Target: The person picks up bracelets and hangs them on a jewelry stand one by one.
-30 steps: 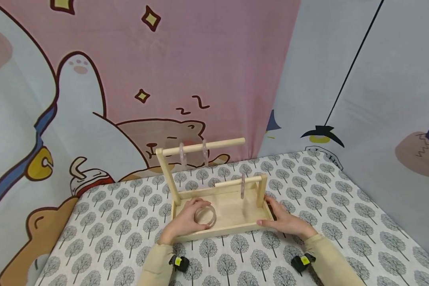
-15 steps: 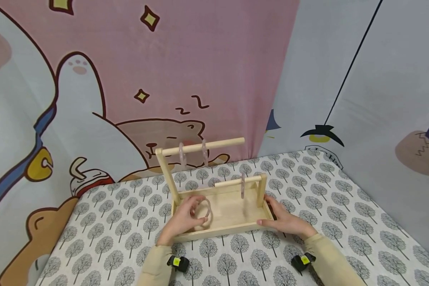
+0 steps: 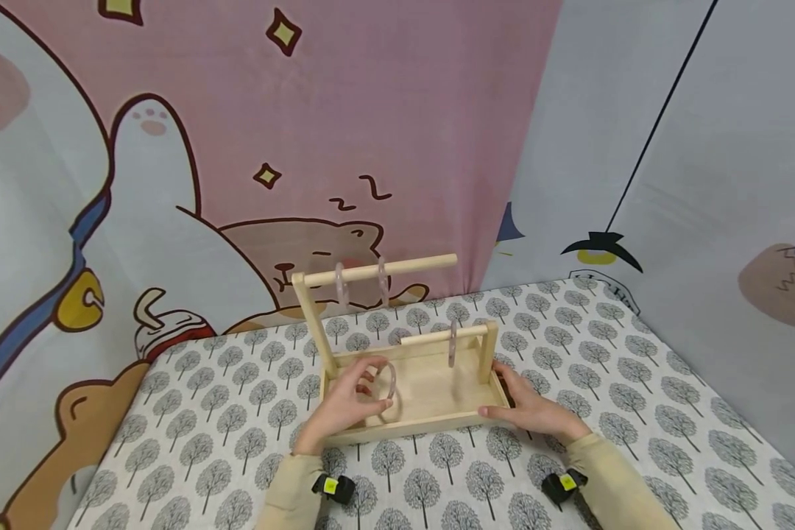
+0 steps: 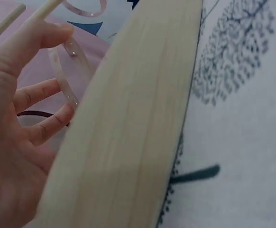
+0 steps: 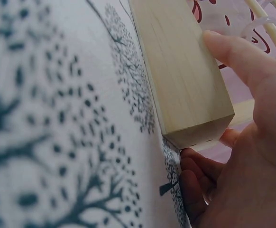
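A pale pink, translucent bangle (image 3: 393, 379) stands nearly edge-on above the left part of a wooden bangle rack's tray (image 3: 424, 425). My left hand (image 3: 344, 403) pinches it between thumb and fingertips; the left wrist view shows the bangle (image 4: 66, 81) partly behind the tray wall. At the tray's right end, my right hand (image 3: 533, 408) grips the corner, thumb on the front wall and fingers round the end. Two similar bangles hang on the tall upper rod (image 3: 424, 263), a left bangle (image 3: 341, 285) and a right bangle (image 3: 383, 283). Another bangle (image 3: 453, 346) hangs on the short lower rod (image 3: 417, 339).
The upper rod joins a left post (image 3: 314, 324) and its right end is free. The lower rod joins a short right post (image 3: 487, 353), its left end free. A tree-print cloth (image 3: 238, 442) covers the table. Behind hangs a cartoon curtain (image 3: 404, 110).
The held bangle has turned from facing the head camera to nearly edge-on, and my left fingers have shifted round it. My right hand and the rack stay in place.
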`<state>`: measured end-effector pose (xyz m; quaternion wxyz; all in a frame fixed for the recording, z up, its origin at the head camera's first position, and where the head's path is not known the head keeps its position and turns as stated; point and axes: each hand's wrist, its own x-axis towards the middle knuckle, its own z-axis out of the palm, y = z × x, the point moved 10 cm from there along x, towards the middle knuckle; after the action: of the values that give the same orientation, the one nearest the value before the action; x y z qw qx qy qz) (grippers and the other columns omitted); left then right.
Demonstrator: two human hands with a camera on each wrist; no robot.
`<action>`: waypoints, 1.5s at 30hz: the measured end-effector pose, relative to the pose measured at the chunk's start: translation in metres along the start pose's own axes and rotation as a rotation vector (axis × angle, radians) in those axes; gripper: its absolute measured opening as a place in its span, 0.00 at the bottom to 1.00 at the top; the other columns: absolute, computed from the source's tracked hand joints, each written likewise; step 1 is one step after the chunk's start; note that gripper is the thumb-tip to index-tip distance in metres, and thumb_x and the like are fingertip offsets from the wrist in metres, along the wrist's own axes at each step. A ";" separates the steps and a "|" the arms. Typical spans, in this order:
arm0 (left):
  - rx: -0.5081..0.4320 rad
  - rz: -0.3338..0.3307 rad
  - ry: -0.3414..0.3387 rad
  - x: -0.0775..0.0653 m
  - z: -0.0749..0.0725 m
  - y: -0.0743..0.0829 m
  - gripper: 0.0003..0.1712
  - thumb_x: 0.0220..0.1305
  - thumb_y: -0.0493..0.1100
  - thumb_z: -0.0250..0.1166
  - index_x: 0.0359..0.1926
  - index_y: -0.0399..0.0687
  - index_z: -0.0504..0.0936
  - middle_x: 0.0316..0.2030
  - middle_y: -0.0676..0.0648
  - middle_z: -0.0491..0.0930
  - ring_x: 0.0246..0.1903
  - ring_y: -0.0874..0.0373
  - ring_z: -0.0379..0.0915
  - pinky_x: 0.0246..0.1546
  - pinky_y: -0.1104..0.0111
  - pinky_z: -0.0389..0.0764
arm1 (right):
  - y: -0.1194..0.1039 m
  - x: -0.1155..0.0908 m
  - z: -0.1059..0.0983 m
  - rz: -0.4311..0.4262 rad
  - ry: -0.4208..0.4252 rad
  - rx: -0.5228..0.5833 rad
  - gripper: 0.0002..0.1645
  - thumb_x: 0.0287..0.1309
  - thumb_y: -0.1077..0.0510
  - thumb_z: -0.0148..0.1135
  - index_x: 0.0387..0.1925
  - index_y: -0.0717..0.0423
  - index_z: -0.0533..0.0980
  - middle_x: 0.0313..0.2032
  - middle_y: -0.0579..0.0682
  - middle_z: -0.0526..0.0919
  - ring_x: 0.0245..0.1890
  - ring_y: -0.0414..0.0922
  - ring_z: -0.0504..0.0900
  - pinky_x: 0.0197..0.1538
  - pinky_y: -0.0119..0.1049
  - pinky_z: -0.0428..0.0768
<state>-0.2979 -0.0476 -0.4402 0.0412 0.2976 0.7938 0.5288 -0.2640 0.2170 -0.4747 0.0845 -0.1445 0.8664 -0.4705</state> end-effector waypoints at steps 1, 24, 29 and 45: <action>-0.004 -0.001 -0.001 0.000 0.000 0.001 0.39 0.48 0.34 0.74 0.63 0.41 0.70 0.54 0.39 0.71 0.44 0.44 0.73 0.46 0.53 0.80 | 0.000 0.000 0.000 0.001 0.000 -0.001 0.54 0.54 0.48 0.69 0.72 0.61 0.49 0.68 0.72 0.52 0.64 0.70 0.55 0.59 0.72 0.57; 0.014 0.150 0.066 0.000 -0.003 0.049 0.41 0.46 0.30 0.74 0.63 0.40 0.69 0.57 0.39 0.70 0.46 0.49 0.71 0.45 0.58 0.82 | -0.001 0.000 0.001 0.006 -0.008 -0.002 0.56 0.54 0.48 0.69 0.72 0.65 0.48 0.68 0.73 0.52 0.64 0.71 0.55 0.60 0.71 0.57; 0.016 0.154 0.072 0.002 -0.004 0.061 0.41 0.47 0.30 0.73 0.63 0.39 0.68 0.56 0.36 0.70 0.46 0.47 0.71 0.47 0.59 0.81 | 0.000 0.001 0.001 -0.001 -0.008 -0.016 0.56 0.54 0.47 0.68 0.72 0.66 0.47 0.67 0.73 0.53 0.63 0.70 0.56 0.59 0.71 0.61; -0.021 0.235 0.129 0.011 -0.012 0.109 0.40 0.45 0.26 0.72 0.62 0.30 0.66 0.53 0.33 0.70 0.46 0.35 0.70 0.44 0.49 0.81 | -0.001 0.001 0.001 -0.034 -0.007 -0.013 0.56 0.54 0.48 0.68 0.71 0.67 0.47 0.66 0.73 0.54 0.62 0.69 0.59 0.59 0.69 0.63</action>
<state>-0.2649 -0.0232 -0.3382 -0.0691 0.3534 0.7490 0.5561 -0.2647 0.2149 -0.4745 0.0783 -0.1615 0.8665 -0.4659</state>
